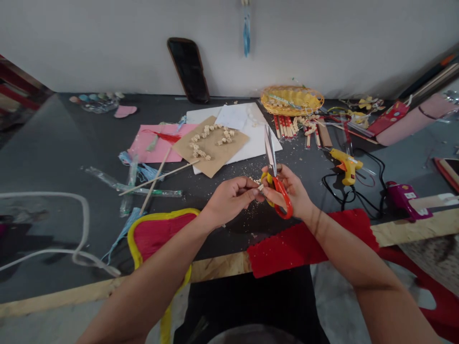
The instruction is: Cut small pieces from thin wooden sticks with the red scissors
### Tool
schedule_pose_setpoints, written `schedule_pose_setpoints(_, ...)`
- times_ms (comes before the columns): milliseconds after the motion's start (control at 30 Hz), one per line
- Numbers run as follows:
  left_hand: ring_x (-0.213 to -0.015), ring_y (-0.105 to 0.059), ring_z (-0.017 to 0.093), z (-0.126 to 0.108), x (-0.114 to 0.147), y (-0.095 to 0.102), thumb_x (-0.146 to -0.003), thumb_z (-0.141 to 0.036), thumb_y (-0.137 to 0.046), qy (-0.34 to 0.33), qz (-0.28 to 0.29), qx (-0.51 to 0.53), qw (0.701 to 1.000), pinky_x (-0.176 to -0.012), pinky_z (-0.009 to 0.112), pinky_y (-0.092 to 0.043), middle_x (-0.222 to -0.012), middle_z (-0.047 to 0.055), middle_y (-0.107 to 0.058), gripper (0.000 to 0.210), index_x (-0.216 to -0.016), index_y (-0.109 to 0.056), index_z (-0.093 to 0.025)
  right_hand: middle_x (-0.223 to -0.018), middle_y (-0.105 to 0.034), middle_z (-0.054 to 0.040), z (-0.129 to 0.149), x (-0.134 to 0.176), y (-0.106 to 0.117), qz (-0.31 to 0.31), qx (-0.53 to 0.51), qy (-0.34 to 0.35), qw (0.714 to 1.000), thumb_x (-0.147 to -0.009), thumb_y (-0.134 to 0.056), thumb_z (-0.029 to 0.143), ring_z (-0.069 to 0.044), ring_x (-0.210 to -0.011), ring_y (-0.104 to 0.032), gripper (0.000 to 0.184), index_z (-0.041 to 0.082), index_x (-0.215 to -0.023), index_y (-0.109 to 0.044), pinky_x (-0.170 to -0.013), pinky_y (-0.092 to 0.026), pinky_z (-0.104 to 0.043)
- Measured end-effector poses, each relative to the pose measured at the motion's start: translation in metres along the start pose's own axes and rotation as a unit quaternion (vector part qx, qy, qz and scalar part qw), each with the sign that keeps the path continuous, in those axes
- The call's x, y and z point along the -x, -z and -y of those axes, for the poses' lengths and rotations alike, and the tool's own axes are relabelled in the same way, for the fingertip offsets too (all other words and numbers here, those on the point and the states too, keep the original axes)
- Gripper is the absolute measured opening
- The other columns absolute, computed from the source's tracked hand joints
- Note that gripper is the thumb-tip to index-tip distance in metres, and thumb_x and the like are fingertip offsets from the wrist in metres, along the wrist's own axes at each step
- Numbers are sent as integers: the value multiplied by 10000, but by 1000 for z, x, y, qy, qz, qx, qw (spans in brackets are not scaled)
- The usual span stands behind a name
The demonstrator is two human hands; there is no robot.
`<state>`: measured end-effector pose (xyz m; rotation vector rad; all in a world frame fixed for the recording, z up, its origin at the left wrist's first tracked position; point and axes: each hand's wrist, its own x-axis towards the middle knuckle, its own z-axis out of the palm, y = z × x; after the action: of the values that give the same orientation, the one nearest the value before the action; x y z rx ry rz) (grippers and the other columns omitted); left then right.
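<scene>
My left hand (236,198) is closed, thumb and fingers pinching a small pale piece (261,187). What the piece is made of, I cannot make out. Scissors (278,184) with red and yellow handles are held in my right hand (296,188), blades pointing up and away from me. Its thumb and finger also reach the pale piece, so the two hands meet above the dark table. Beyond them, a brown paper square (211,160) bears a curved row of small cream clusters (196,145). Pale crumbs are scattered on the table below my hands.
A yellow glue gun (346,165) with a black cord lies at right. Behind stand a yellow basket (292,99) and a leaning phone (189,69). Thin sticks (158,177) cross at left. A red cloth (287,251) and a pink, yellow-edged cloth (159,234) lie along the front edge.
</scene>
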<state>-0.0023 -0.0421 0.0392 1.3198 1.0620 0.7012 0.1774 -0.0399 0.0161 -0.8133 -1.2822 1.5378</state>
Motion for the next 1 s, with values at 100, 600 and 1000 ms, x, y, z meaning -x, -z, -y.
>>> schedule_pose_setpoints(100, -518, -508, 73, -1, 0, 0, -800, -397, -643, 0, -1, -4, 1000, -492, 192, -386, -783, 68, -738, 270, -854, -640, -133, -783, -596, 52, 0, 0, 0, -2, -8, -2, 1000, -694, -818, 234, -56, -607, -542, 484, 246, -1088, -538, -528, -439, -183)
schedule_pose_setpoints(600, -519, -548, 80, 1, -1, 0, -791, -384, -649, -12, -12, -16, 1000, -482, 190, -408, -773, 60, -745, 247, -841, -661, -143, -795, -587, 50, 0, 0, 0, -6, 11, -3, 1000, -690, -815, 262, -62, -618, -531, 493, 252, -1084, -519, -541, -460, -198)
schedule_pose_setpoints(1000, -621, -615, 108, 2, 0, -5, -783, -325, -635, -56, -55, -59, 995, -546, 198, -445, -773, 46, -730, 201, -815, -684, -133, -772, -581, 59, -1, -1, 0, -13, -4, -3, 1000, -668, -830, 256, -54, -585, -507, 514, 254, -1080, -523, -503, -436, -181)
